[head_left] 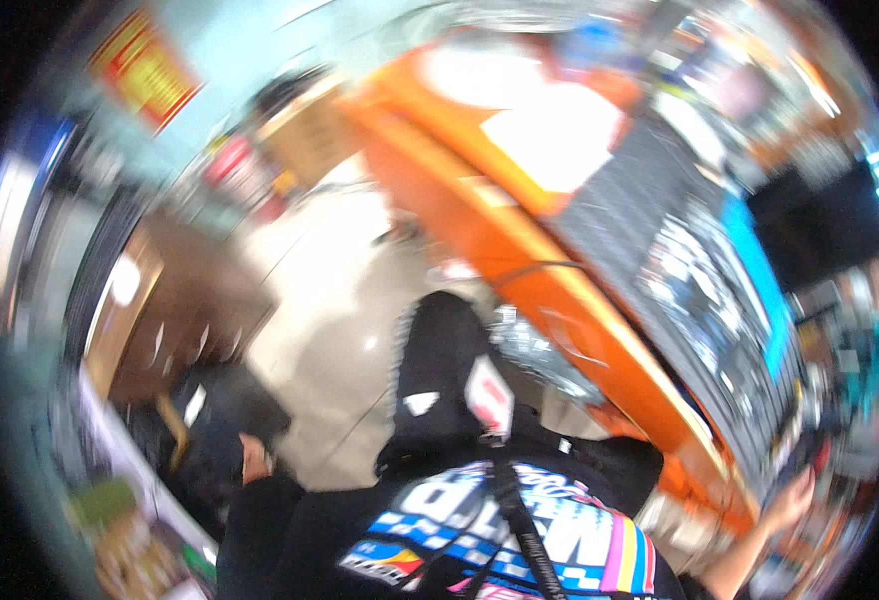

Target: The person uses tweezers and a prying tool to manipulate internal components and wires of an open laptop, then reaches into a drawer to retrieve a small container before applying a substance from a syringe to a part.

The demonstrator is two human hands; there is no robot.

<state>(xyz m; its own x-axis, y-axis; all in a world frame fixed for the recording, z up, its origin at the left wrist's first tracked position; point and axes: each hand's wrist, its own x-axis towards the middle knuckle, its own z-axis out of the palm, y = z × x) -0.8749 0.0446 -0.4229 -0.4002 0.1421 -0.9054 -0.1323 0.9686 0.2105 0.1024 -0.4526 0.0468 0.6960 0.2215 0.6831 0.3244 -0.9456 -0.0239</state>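
My left hand (pixel 254 460) hangs low at my side, close to a black seat or bag (pixel 214 425). Only a small part of it shows past the dark sleeve, and its fingers are not distinct. Out at the lower right, my right hand (pixel 789 500) is beside the near end of an orange workbench (pixel 549 290). Motion blurs its fingers, and I make out nothing held in it. A badge card (pixel 489 395) on a black lanyard hangs in front of me, over my dark clothes.
On the bench lie a dark grey mat (pixel 619 190), white sheets (pixel 554 135) and a blue-edged tray of small parts (pixel 704 285). A black screen (pixel 819 225) stands beyond. Brown drawers (pixel 184 310) are at left, a cardboard box (pixel 309 135) ahead, and a clear plastic bag (pixel 539 350) below the bench.
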